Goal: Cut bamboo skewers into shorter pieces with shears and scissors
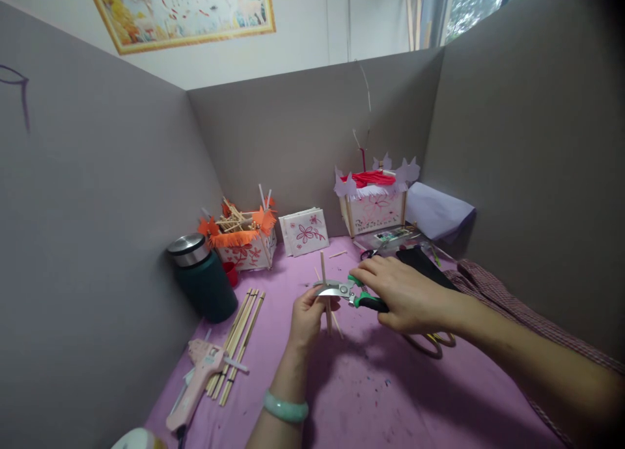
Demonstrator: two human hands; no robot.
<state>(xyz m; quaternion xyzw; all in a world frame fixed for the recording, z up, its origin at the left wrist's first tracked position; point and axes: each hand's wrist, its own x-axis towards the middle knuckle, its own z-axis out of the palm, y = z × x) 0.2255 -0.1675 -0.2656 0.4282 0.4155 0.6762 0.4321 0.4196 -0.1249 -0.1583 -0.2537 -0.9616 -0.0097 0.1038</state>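
Note:
My right hand (410, 296) is closed around the green and black handles of a pair of pruning shears (344, 289). Their metal blades lie across a thin wooden stick (323, 261), which stands upright above the table. Low on that stick, my left hand (306, 322) grips it just beneath the blades, partly hidden by them. Whether the blades are cutting into the wood, I cannot tell. Another thin stick (336, 325) shows slanting below the left hand. A short stick piece (338, 254) lies on the purple cloth behind.
Bundled sticks (239, 345) and a pink glue gun (202, 377) lie left, by a dark green flask (202, 280). Behind stand an orange-trimmed box (247, 257), flowered cards (305, 233) and a purple-trimmed box (374, 211). Scissors (430, 345) lie under my right forearm. Grey panels (312, 130) enclose the table.

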